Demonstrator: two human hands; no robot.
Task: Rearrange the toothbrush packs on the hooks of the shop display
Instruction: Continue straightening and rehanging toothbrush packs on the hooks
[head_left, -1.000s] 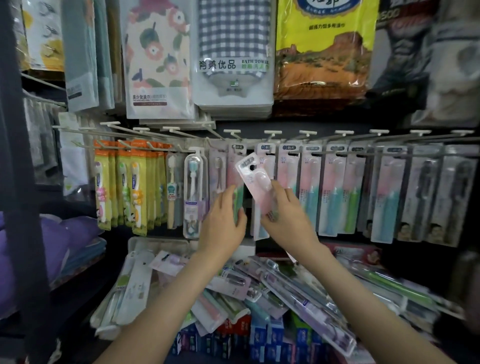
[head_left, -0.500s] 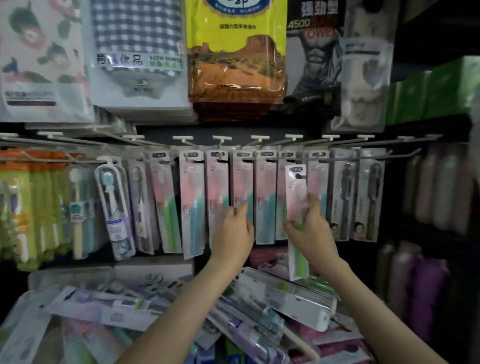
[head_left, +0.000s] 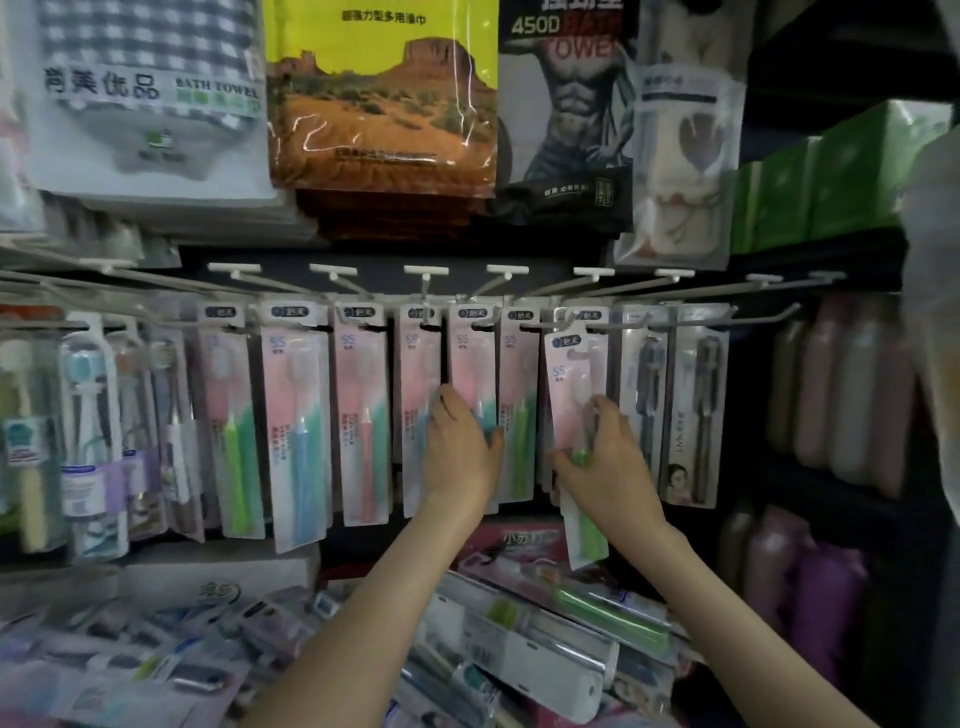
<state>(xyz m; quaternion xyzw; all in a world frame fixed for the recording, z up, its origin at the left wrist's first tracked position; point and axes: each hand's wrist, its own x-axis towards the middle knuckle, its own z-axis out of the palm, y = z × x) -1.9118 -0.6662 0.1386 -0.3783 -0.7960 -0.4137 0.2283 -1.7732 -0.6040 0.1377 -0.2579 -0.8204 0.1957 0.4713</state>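
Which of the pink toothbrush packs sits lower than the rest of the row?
The pack held by the right hand: its label sits below the others' labels and its bottom edge hangs under theirs.

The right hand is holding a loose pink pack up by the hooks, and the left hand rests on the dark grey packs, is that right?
Not quite. In the head view, the left hand rests on the hanging pink packs, not the dark grey packs, which hang untouched to the right of the right hand. The rest is right: the right hand holds a loose pink pack by the hooks.
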